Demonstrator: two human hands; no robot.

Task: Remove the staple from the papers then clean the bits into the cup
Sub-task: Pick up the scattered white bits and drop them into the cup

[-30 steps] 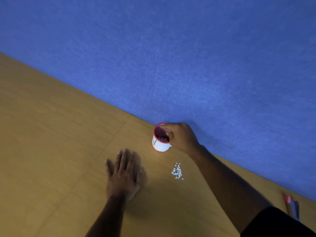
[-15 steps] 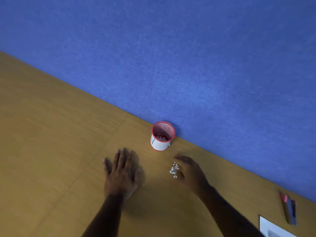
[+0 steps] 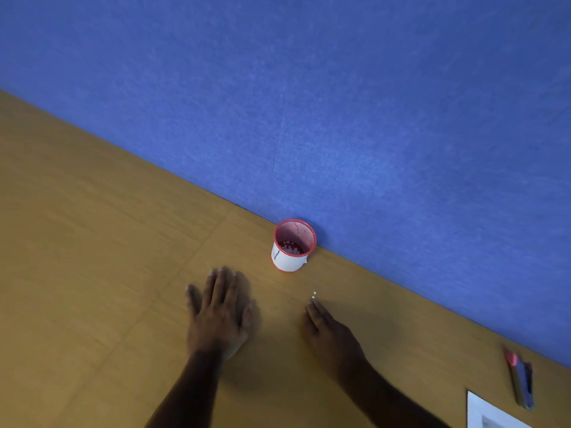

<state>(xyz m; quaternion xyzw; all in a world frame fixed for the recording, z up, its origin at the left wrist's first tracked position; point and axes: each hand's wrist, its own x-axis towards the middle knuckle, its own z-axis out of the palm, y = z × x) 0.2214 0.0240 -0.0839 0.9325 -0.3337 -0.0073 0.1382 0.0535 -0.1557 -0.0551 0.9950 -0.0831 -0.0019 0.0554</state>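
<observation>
A red mesh cup point(image 3: 289, 261) with a white paper band stands against the blue wall, with white bits in its bottom. My left hand point(image 3: 219, 313) lies flat on the wooden table, fingers spread, left of and below the cup. My right hand point(image 3: 332, 330) rests palm down below the cup, fingers stretched out and covering most of the pile of white paper bits. A few bits point(image 3: 314, 296) show just beyond its fingertips. A corner of the white papers point(image 3: 485, 412) shows at the lower right.
A blue and red tool point(image 3: 521, 383) lies on the table point(image 3: 92, 273) at the far right, just above the papers. The blue wall point(image 3: 340, 103) runs diagonally right behind the cup.
My right hand left the cup's rim, came down toward me and now covers the pile of bits. My left hand stayed flat in place.
</observation>
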